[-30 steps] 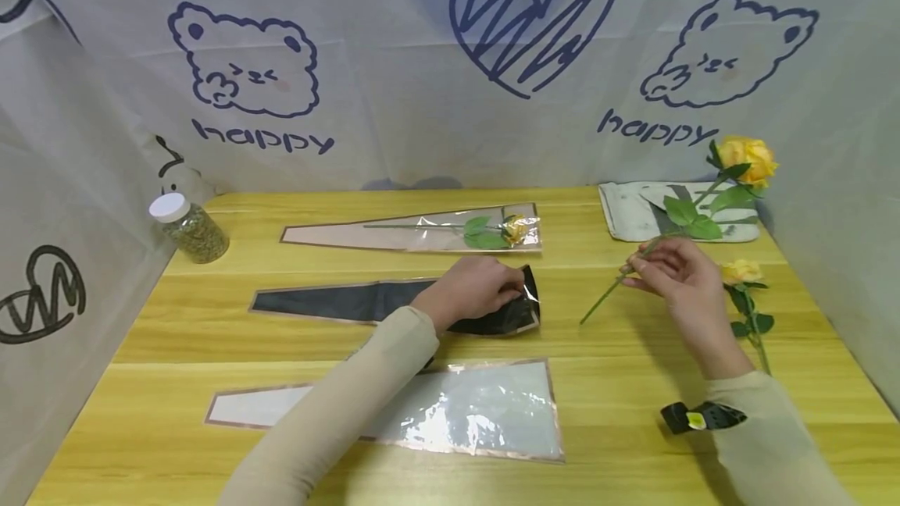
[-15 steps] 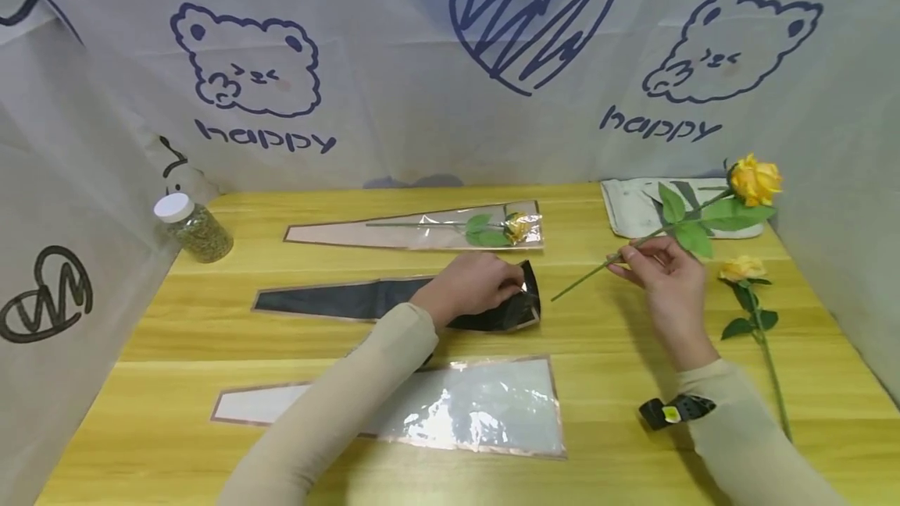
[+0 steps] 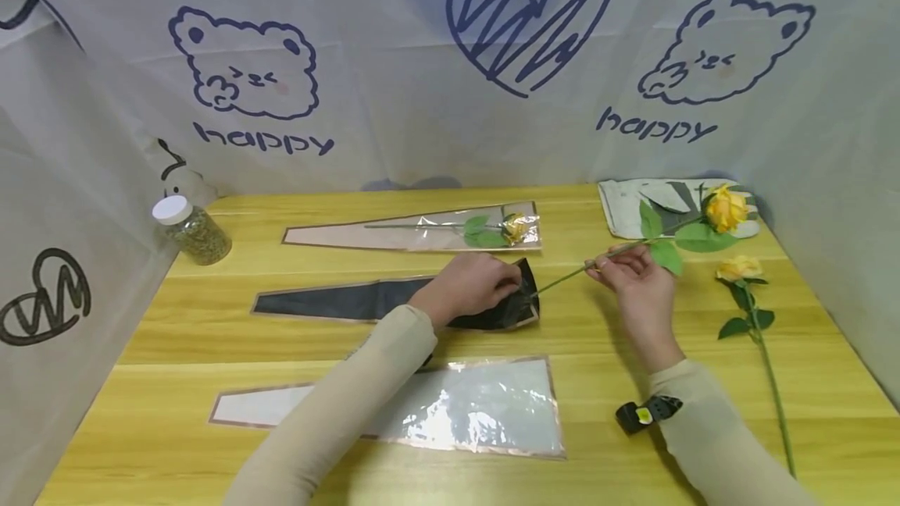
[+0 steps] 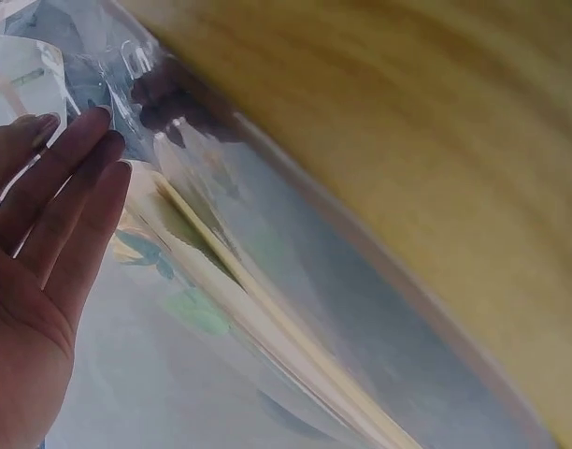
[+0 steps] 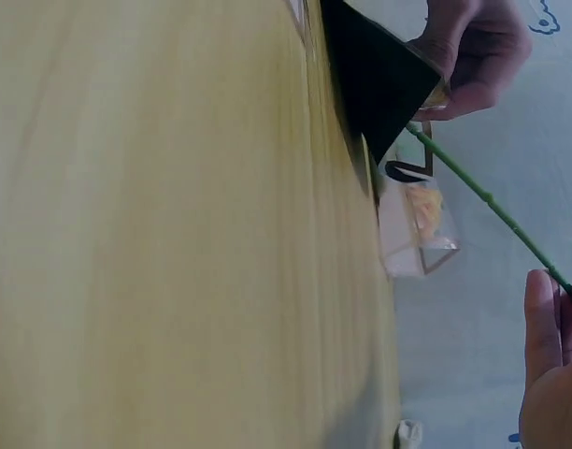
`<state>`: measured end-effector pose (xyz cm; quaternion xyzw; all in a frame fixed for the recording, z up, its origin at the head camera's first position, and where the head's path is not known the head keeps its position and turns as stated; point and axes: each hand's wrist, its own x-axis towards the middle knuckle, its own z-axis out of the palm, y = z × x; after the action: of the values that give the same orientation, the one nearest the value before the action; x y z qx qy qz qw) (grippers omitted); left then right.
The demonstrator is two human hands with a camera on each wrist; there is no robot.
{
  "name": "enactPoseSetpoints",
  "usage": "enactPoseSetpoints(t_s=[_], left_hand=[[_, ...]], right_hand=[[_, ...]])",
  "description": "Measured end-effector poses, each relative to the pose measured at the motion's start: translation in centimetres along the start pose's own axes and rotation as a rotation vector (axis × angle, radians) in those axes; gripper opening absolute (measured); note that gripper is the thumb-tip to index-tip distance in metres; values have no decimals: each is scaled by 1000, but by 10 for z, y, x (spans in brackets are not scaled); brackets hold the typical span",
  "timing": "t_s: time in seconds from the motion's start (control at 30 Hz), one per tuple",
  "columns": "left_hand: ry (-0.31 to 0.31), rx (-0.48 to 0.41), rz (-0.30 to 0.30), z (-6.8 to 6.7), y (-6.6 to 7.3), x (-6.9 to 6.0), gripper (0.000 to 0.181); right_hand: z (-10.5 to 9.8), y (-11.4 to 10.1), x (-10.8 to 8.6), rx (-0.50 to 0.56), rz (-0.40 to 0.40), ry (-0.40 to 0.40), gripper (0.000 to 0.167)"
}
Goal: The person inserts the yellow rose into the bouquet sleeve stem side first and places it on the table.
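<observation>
Near the middle of the table my left hand (image 3: 474, 287) pinches the wide right end of a black flower sleeve (image 3: 337, 301), lifting its mouth. My right hand (image 3: 636, 287) holds the green stem of a yellow rose (image 3: 727, 209) between thumb and fingers, bloom to the right. The stem's lower end reaches the sleeve's mouth; how far it goes in is hard to tell. In the right wrist view, the stem (image 5: 492, 201) runs from my right hand to the black sleeve (image 5: 375, 79) beside my left fingers. The left wrist view shows my left fingers (image 4: 90, 220) by the clear film.
Behind lies a pink sleeve (image 3: 323, 235) with a yellow rose inside; in front, a white sleeve (image 3: 485, 404). Another rose (image 3: 740, 269) lies at the right. A folded glove (image 3: 622, 209) rests at the back right, a white-lidded jar (image 3: 199, 236) at the left.
My right hand has moved left with the rose, bringing the stem's end to the black sleeve's mouth. My left hand has stayed at the sleeve's edge.
</observation>
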<state>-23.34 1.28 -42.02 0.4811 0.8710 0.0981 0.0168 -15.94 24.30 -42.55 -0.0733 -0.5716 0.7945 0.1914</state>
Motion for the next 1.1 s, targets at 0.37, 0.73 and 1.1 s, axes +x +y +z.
enactPoseSetpoints(t_s=[0.37,0.73,1.1], left_hand=[[-4,18,-15,4,5,0,14],[19,82,-81,-2,14,7,18],[46,157,-102,-4,16,10,17]], right_hand=[[4,10,0,18,120,-17,18],[14,12,-3,-29,154,-20,17],[25,18,-3,-90,145,-77,15]])
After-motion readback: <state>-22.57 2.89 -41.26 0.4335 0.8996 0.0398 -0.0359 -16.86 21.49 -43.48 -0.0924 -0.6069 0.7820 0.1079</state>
